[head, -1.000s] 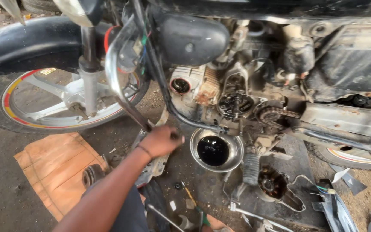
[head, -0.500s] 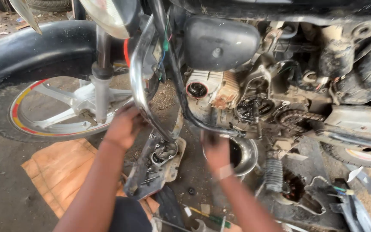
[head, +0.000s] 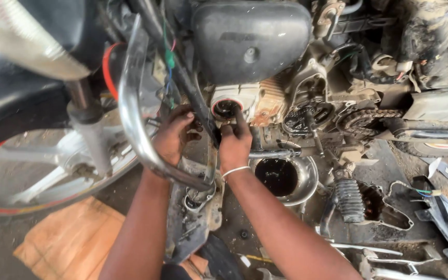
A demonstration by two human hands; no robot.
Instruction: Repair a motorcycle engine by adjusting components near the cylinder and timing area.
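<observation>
You are looking down at a motorcycle engine (head: 265,103) stripped open at the centre of the frame. Its round exhaust port (head: 227,108), ringed in red, sits just above centre. Your right hand (head: 234,142) rests directly below the port, fingers extended upward and slightly apart, the forefinger tip touching the port's lower right rim. Your left hand (head: 175,136), left of centre, is tucked behind the curved chrome crash guard (head: 136,119), fingers curled loosely toward the engine's left side; whether they grip anything is hidden by the frame tube.

The engine looks heavy, rigid, oily and gritty, so likely slippery. The thin cooling fins seem fragile; the solid casing around the port looks the safer hold.

A steel bowl of dark oil (head: 283,179) sits below your right wrist.
</observation>
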